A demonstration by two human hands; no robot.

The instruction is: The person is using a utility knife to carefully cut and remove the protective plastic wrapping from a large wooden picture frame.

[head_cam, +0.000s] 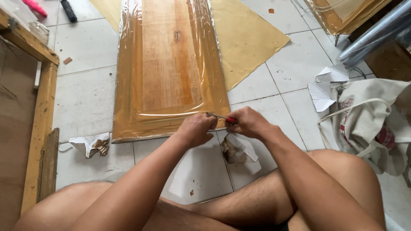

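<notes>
Head view: A wooden cabinet door (169,64), rectangular w/ a raised centre panel, amber varnish and one dark knot, is laid flat on the white tiled floor (85,98). It is sheathed in clear plastic film (205,60), glossy and wrinkled along the edges.

At the door's near right corner, the left hand (196,128) is curled shut, pinching the film edge. The right hand (248,122) is closed round a small red-handled cutter (223,118); its thin metal tip is laid against the film. Both hands are set close together, nearly touching.

Surroundings: a tan sheet (244,38) is seen under the door's right side. Crumpled paper scraps (90,143) are located near the door's left corner; a further torn wad (235,149) lies just below the hands. A cream canvas tote bag (370,119) is slumped at far right, w/ white paper pieces (325,85) beside it. A bare timber frame (40,115) runs along the left edge. The lower view is blocked by forearms and bare knees.
</notes>
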